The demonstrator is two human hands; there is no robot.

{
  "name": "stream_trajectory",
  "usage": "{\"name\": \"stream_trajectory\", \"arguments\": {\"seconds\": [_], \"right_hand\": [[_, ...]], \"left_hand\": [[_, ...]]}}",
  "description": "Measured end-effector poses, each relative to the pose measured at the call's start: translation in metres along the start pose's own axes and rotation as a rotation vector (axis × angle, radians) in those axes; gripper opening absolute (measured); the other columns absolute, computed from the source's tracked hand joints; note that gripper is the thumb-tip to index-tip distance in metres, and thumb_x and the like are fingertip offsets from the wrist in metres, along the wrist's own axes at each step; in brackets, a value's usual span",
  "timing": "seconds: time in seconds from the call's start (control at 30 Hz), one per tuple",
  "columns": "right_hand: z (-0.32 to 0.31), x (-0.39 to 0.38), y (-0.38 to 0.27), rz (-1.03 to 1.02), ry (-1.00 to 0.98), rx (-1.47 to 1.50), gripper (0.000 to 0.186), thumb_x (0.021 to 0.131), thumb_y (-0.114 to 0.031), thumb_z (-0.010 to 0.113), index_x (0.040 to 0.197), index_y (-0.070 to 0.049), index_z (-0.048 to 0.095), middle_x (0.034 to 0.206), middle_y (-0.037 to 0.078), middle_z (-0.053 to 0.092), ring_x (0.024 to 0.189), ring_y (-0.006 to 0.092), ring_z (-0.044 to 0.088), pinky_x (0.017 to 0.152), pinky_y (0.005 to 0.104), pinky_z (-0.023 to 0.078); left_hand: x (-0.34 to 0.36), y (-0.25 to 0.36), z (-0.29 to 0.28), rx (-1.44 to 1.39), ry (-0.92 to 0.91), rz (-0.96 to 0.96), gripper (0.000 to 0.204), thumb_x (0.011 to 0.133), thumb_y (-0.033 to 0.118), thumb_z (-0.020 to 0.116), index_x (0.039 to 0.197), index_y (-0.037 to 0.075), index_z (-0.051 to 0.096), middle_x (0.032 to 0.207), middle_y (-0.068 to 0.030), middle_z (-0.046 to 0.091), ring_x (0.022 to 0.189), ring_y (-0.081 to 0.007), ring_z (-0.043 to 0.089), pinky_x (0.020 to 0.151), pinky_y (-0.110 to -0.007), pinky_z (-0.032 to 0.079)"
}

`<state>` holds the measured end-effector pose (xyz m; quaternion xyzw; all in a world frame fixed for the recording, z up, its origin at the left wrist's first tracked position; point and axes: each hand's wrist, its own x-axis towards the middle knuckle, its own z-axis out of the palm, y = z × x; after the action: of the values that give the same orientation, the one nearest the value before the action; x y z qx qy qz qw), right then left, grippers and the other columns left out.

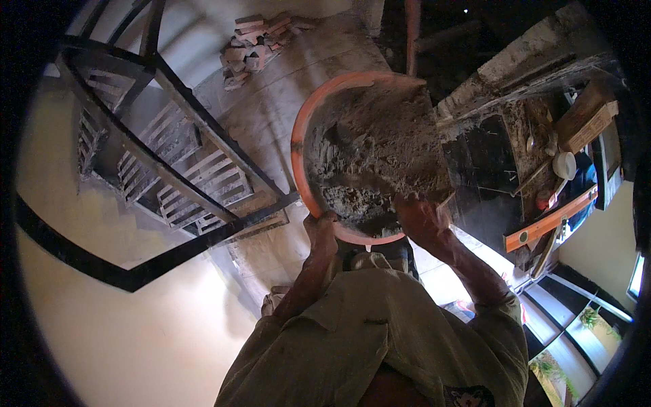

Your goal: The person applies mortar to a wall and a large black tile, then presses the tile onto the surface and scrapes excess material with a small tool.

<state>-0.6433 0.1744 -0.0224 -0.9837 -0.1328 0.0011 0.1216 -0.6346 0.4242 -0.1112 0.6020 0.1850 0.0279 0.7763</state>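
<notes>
A round orange tub (299,132) of wet grey-brown mortar (383,136) is in front of me. Its near rim is close to my body. My left hand (321,228) is closed on the near-left part of that rim. Over the near-right part of the mortar is my right hand (422,216), its fingers curled. A thin light edge shows beside its knuckles, but what the fingers hold is too dark to make out. The mortar looks lumpier and wetter near the hands, smoother on the far side.
Black metal railing (173,263) and slatted wooden pallets (203,183) stand to the left. Broken bricks (251,51) are heaped at the far left. On the right are a rough ledge (522,64), an orange spirit level (553,220), a white cup (564,165) and a wooden block (587,122).
</notes>
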Motion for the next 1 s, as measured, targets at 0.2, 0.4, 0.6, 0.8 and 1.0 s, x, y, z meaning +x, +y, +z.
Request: {"name": "stream_trajectory", "arguments": {"seconds": [0.2, 0.4, 0.6, 0.8, 1.0], "right_hand": [[0.01, 0.005, 0.002, -0.137, -0.047, -0.039, 0.022, 0.078, -0.014, 0.06, 0.097, -0.003, 0.057, 0.081, 0.015, 0.061, 0.067, 0.0262, 0.065, 0.051, 0.0366, 0.053], [0.005, 0.048, 0.009, 0.029, -0.206, -0.172, 0.028, 0.08, -0.014, 0.059, 0.104, 0.0, 0.054, 0.087, 0.017, 0.061, 0.069, 0.0233, 0.066, 0.05, 0.0349, 0.053], [-0.037, 0.057, 0.022, 0.034, 0.084, -0.119, 0.025, 0.081, -0.006, 0.054, 0.104, 0.0, 0.048, 0.085, 0.02, 0.056, 0.064, 0.0336, 0.063, 0.047, 0.0427, 0.05], [-0.032, 0.065, 0.012, 0.209, -0.086, -0.234, 0.024, 0.088, -0.011, 0.054, 0.104, 0.005, 0.047, 0.092, 0.019, 0.06, 0.078, 0.0294, 0.065, 0.059, 0.0372, 0.055], [-0.025, 0.094, 0.011, 0.276, -0.143, -0.127, 0.028, 0.085, -0.015, 0.058, 0.107, 0.001, 0.049, 0.098, 0.022, 0.06, 0.083, 0.0298, 0.065, 0.065, 0.0389, 0.055]], "left_hand": [[0.003, 0.043, 0.027, 0.072, -0.006, -0.116, 0.012, 0.072, 0.009, 0.059, 0.078, 0.0, 0.057, 0.069, -0.003, 0.053, 0.062, -0.0153, 0.05, 0.057, -0.032, 0.041], [0.031, 0.034, 0.025, 0.137, 0.053, -0.195, 0.011, 0.069, 0.004, 0.059, 0.078, -0.001, 0.056, 0.069, -0.0061, 0.053, 0.062, -0.0189, 0.052, 0.058, -0.035, 0.041], [0.04, 0.056, 0.05, 0.081, 0.057, -0.171, 0.011, 0.066, 0.001, 0.061, 0.076, 0.0, 0.054, 0.069, -0.0066, 0.053, 0.061, -0.0197, 0.053, 0.059, -0.036, 0.043], [0.059, 0.073, 0.054, 0.153, -0.026, -0.214, 0.014, 0.067, 0.001, 0.061, 0.078, -0.001, 0.053, 0.069, -0.0056, 0.052, 0.062, -0.0204, 0.053, 0.061, -0.036, 0.044], [0.092, 0.11, 0.09, 0.291, 0.079, -0.286, 0.02, 0.07, 0.004, 0.063, 0.086, -0.003, 0.053, 0.077, -0.0079, 0.053, 0.066, -0.0216, 0.053, 0.065, -0.037, 0.044]]}}
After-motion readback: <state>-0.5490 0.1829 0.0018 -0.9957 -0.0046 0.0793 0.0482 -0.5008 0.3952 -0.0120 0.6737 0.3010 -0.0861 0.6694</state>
